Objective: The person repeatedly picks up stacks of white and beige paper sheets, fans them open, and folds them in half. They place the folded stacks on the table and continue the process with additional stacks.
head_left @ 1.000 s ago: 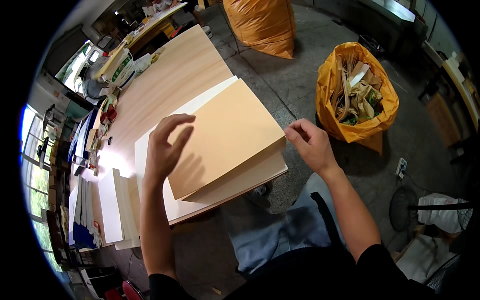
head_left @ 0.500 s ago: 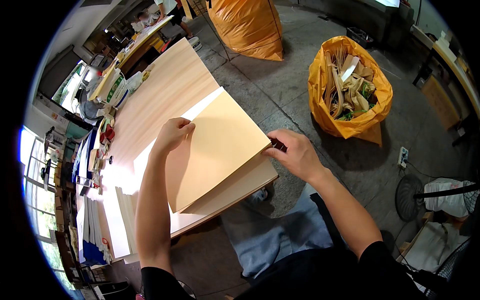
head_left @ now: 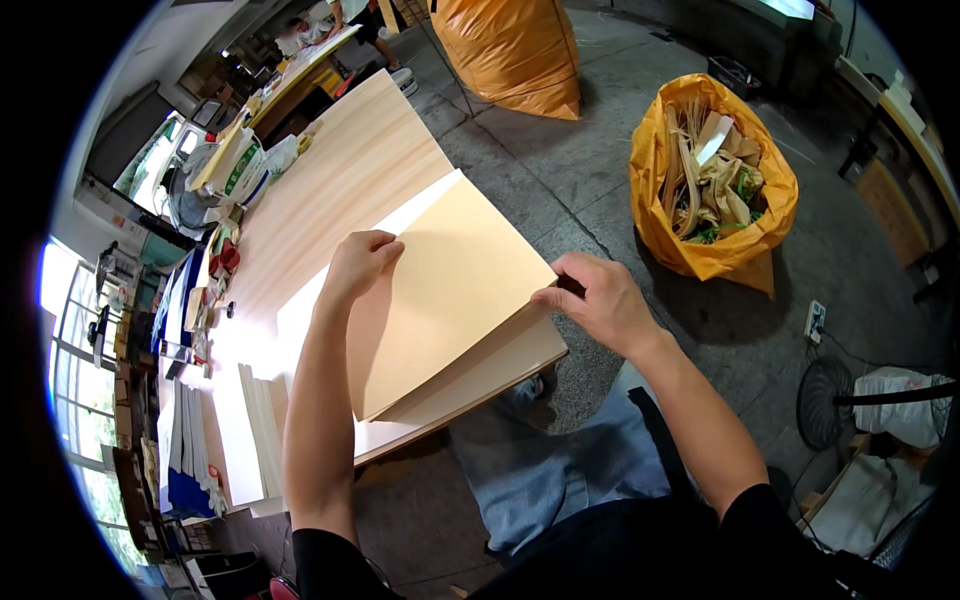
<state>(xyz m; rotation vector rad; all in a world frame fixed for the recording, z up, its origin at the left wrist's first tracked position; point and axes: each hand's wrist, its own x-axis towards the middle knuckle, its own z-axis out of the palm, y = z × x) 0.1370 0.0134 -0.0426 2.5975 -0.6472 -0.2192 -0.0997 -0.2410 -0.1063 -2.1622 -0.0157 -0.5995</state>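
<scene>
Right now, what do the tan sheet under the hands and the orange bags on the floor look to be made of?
The tan sheet looks like thin kraft card or paperboard: matte, uniform, and lifting with a slight bend where the right hand pinches its corner. It could be thin veneer. The orange bags look like glossy plastic film, judging by the creases and sheen.

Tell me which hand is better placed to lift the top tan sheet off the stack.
Probably the right hand: its fingers pinch the tan sheet at its raised corner. The left hand only rests at the far edge.
</scene>
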